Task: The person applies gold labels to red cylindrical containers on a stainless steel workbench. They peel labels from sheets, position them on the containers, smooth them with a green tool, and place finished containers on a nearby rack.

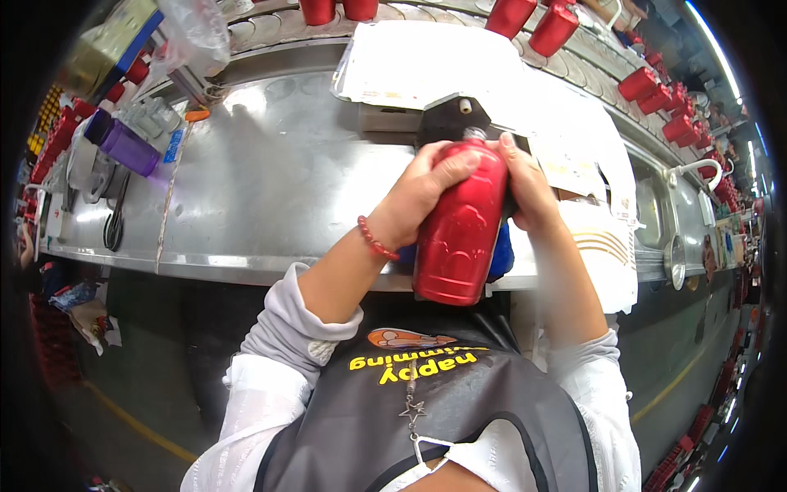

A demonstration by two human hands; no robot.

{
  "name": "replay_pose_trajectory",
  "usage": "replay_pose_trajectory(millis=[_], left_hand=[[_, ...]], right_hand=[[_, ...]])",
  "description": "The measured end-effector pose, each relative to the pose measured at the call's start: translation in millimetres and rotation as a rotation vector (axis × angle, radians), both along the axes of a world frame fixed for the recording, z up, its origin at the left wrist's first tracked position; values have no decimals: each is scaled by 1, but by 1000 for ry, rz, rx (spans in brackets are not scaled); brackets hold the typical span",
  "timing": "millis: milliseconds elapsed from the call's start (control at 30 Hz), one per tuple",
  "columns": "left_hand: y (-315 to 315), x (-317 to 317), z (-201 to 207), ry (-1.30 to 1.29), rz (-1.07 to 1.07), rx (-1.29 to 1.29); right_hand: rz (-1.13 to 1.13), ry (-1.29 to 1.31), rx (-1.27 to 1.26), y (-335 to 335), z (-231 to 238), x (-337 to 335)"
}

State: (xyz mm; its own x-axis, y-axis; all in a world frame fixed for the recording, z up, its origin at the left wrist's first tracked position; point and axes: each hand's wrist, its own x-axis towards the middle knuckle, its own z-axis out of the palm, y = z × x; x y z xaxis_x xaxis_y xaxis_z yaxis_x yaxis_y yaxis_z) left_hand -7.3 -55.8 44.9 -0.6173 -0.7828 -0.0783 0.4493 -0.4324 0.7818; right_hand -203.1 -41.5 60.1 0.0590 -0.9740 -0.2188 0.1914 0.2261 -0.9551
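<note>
The red bottle (464, 221) is at the front edge of the bench (279, 164), leaning, with its bare neck pointing away from the person and its base toward the apron. The left hand (436, 176) is clamped on its upper side, with the thumb across the shoulder. The right hand (529, 184) closes on the other side, near the neck; its fingers are mostly hidden.

As I judge, the work on this bottle is in the middle: it is held firmly and not set down. The red colour covers all of the body that I can see, and no cap is visible on the neck. Whether the hidden side is finished, I cannot tell.

Just beyond the neck is a black block (443, 121) with a pale peg; if they touch, it is not clear. A blue cloth (502, 254) is partly visible behind the bottle. Farther away, white sheets (434, 61) lie on the bench, and more red vessels (553, 31) stand along the conveyor (287, 33). Which of these are done and which are left, the view does not show.
</note>
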Motion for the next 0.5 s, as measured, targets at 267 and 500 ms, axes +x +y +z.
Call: replay_pose_trajectory(millis=[267,500], left_hand=[[-34,-26,0,61,137,0],[-42,-33,-9,-59,191,-32]], right_hand=[[-39,170,-20,-26,0,-12],[-19,1261,-701,-114,-3,-127]])
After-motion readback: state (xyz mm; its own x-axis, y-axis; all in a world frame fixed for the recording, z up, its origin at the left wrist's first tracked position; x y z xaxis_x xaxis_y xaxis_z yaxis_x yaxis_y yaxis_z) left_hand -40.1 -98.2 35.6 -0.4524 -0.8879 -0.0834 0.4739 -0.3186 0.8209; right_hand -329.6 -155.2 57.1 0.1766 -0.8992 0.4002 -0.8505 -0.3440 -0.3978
